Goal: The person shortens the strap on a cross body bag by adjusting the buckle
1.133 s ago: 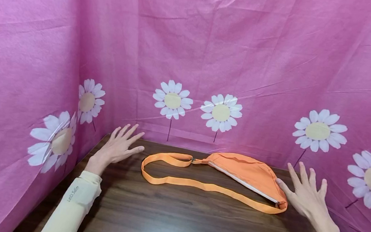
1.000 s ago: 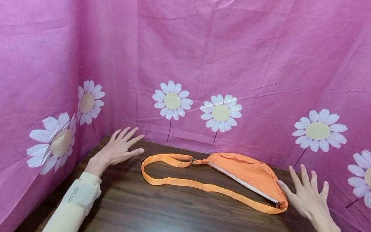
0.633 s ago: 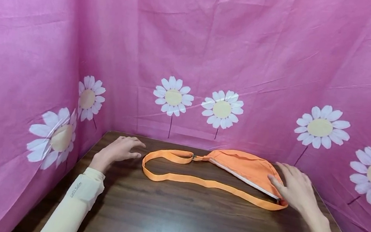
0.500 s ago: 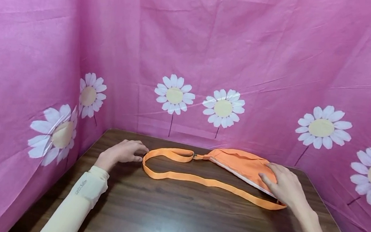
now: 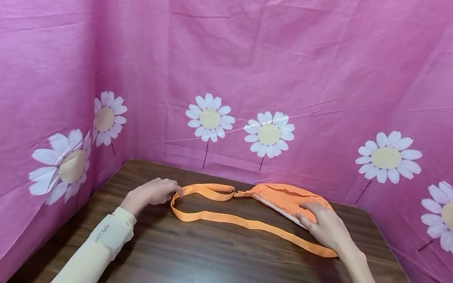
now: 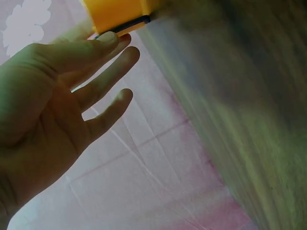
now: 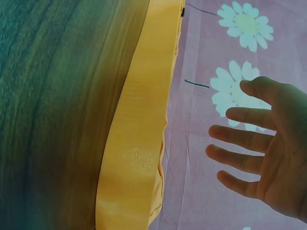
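Note:
An orange waist bag [image 5: 286, 196] with a white zip lies toward the back right of the table in the head view. Its lighter orange strap [image 5: 244, 221] loops out to the left. At the strap's left end is my left hand [image 5: 153, 192], whose thumb and index finger pinch the strap by a dark edge [image 6: 129, 25] in the left wrist view; the other fingers are loosely bent. My right hand [image 5: 330, 227] is held over the bag's right part, covering some of it. Its fingers [image 7: 240, 139] are spread and hold nothing in the right wrist view.
The dark wooden table [image 5: 199, 265] fills the lower head view. A pink cloth [image 5: 234, 48] printed with white daisies hangs close along the back and both sides. The bag's back edge lies near the cloth.
My left hand has lowered and moved right, from spread above the table to the strap's end. My right hand has moved left from beside the bag to over it. The bag has stayed put.

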`<state>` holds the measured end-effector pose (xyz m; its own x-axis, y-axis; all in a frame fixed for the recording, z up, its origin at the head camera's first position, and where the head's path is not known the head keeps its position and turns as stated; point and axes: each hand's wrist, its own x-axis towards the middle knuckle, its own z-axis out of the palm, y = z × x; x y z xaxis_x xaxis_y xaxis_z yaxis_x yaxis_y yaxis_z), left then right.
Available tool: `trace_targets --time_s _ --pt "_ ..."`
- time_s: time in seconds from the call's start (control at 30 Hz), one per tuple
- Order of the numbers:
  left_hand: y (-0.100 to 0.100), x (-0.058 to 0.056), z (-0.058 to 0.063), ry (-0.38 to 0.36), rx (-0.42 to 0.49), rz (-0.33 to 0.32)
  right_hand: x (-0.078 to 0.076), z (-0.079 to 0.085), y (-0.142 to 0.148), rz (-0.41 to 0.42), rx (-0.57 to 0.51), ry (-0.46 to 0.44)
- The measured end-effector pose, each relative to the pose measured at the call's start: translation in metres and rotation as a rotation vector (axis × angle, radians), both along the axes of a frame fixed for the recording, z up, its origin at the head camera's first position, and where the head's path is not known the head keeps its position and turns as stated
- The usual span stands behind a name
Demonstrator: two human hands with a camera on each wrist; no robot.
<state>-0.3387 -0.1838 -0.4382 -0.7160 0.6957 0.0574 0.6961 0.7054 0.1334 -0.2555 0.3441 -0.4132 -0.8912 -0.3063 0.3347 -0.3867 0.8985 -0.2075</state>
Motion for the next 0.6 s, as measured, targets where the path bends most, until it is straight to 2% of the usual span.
trace_targets --time_s 0.17,0.33,0.47,0.6 --pt "-0.002 0.002 -0.005 -0.006 0.015 0.007 0.000 -0.003 -0.001 0.055 -0.030 -0.013" --pt "-0.004 0.008 -0.003 0.006 0.074 -0.035 0.002 -0.006 -0.004 0.118 -0.036 -0.050" --pt "0.002 0.009 0.004 0.026 0.178 -0.104 0.003 -0.003 -0.007 0.118 -0.029 -0.052" --pt "0.014 0.009 0.016 -0.055 0.319 -0.187 -0.001 0.004 -0.013 0.143 -0.037 -0.037"
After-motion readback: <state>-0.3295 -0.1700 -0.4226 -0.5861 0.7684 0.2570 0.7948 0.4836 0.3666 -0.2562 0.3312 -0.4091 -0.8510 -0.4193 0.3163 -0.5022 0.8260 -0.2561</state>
